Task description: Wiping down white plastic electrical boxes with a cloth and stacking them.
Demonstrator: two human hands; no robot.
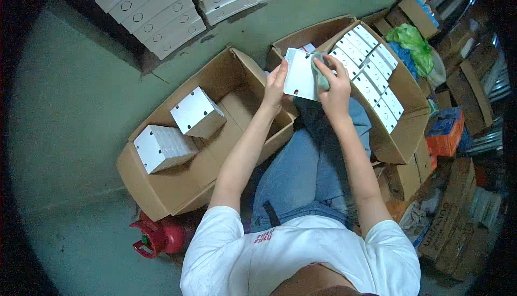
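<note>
My left hand (276,85) grips the left edge of a white rectangular cover plate (299,76) with small dark notches at its edges. Against the plate's right side, my right hand (334,82) presses a pale green cloth or sponge (321,79); its exact kind is hard to tell. On my left stands an open cardboard box (226,150) with two stacks of similar white plates, one stack (198,112) upright and another (163,148) beside it. To my right, a second cardboard box (410,134) is packed with rows of white boxes or plates (371,76) bearing round outlines.
White boxes with circular marks (161,9) are piled by the wall. A red gas cylinder (161,235) stands at lower left. Along the right lie a green plastic bag (412,47), an orange-and-blue package (444,130) and flattened cardboard (448,215). Another open carton (313,33) sits behind my hands.
</note>
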